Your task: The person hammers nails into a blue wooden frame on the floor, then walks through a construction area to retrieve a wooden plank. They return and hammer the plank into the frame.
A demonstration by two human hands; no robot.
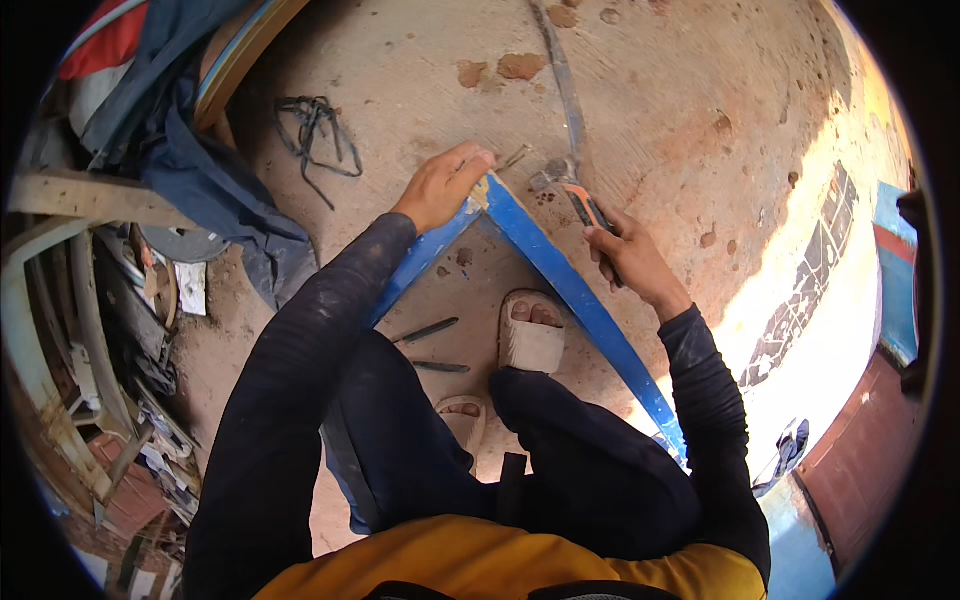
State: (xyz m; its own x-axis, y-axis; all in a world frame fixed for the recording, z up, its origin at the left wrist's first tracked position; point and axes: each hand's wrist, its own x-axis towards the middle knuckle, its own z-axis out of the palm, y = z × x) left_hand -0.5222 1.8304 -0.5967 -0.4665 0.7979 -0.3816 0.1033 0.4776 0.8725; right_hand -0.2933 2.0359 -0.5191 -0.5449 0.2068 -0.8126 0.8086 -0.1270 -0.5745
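My right hand [632,258] is wrapped round the orange-and-black handle of a hammer [578,196]. Its metal head hangs over the floor just right of a corner where two blue-painted bars meet. My left hand [445,187] is closed over the corner's left side, fingers folded around the bar end. One blue bar [555,270] slants down to the right, past my knee; the other blue bar [425,255] runs under my left forearm, partly hidden. Bare wood shows at the joint. A thin, pale, nail-like piece [515,157] sticks out beyond my left fingertips.
Two dark slim tools [440,367] lie on the floor by my sandalled feet. A tangled black cord [318,140] lies to the far left, near dark cloth [215,170] and stacked scrap wood [90,330]. A dark strip [565,80] stretches away beyond the hammer. Sunlight falls at the right.
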